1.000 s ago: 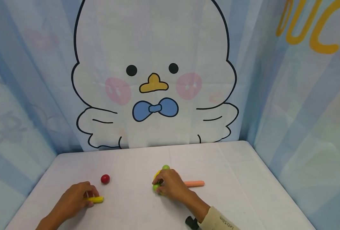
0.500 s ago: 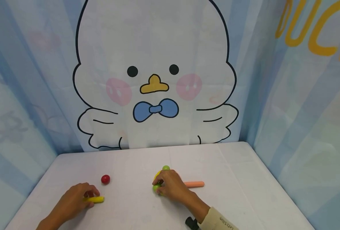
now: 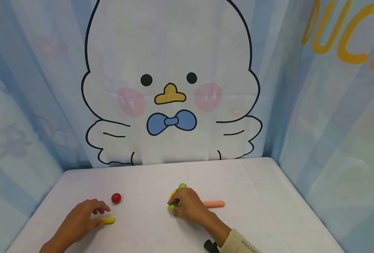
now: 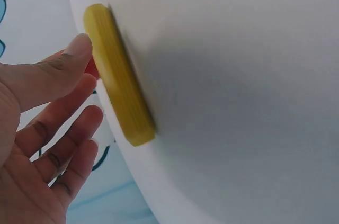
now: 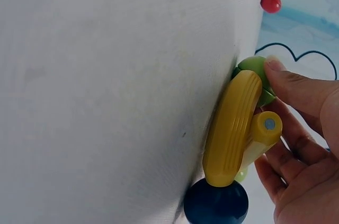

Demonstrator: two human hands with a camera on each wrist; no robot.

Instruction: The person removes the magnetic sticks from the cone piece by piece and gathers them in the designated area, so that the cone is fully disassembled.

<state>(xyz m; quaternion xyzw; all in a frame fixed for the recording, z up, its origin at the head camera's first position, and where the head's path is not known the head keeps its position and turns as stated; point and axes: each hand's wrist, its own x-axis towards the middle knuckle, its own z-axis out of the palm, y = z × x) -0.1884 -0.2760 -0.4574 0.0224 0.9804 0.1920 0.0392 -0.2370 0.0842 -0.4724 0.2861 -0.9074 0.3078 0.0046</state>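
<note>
My left hand point(image 3: 79, 221) is low over the table at the left, fingers parted and raised. Its thumb tip meets or nearly meets a ribbed yellow rod point(image 4: 117, 75) lying on the cloth. At centre, my right hand point(image 3: 190, 205) pinches a green ball point(image 5: 254, 70), thumb on its near side. A curved yellow rod point(image 5: 233, 128) runs from that ball to a dark blue ball point(image 5: 216, 203). Beside it juts a shorter yellow rod point(image 5: 262, 134) with a metal disc in its end. Another green ball point(image 3: 182, 185) shows beyond the right hand, which covers much of this cluster in the head view.
A red ball point(image 3: 116, 198) lies just beyond the left hand. An orange rod point(image 3: 215, 203) sticks out right of the right hand. A black object point(image 3: 210, 246) is by the right sleeve. White cloth covers the table point(image 3: 253, 196), with printed curtains behind and at both sides.
The left fingers have lifted off the yellow rod and opened out, leaving it on the table. My right hand keeps its place on the green ball. The head view has tilted up slightly.
</note>
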